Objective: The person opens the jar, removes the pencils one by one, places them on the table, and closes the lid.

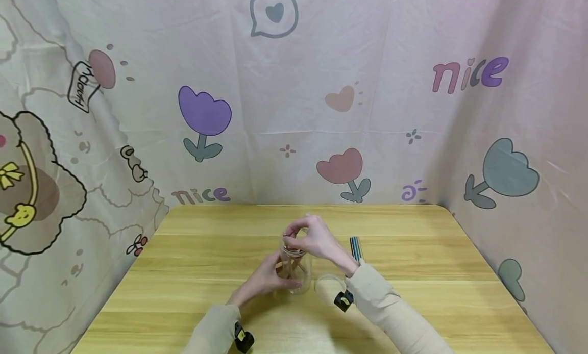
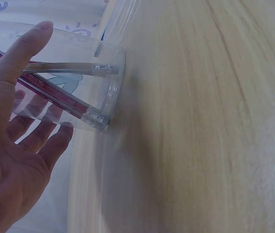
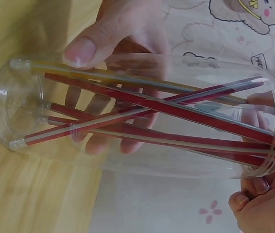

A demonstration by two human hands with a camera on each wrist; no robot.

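A clear plastic jar (image 1: 301,282) stands upright on the table, with several red pencils (image 3: 200,119) and a yellow pencil (image 3: 128,80) crossing inside it. Some show silvery eraser ends (image 2: 98,118) by the base. My left hand (image 1: 271,277) grips the jar low down, thumb on the near side and fingers round the back. At the open mouth, my right hand (image 1: 317,239) has its thumb and fingers curled in over the rim, pinching the upper end of a pencil. The yellow pencil's upper end meets a fingertip there. The rim and glare partly hide this grip.
A clear round lid (image 1: 327,288) lies just right of the jar, below the right wrist. Farther right, a small bunch of dark and bluish pencils (image 1: 356,248) lies partly behind the right forearm. Printed cloth (image 1: 285,114) hangs behind the wooden table (image 1: 193,262).
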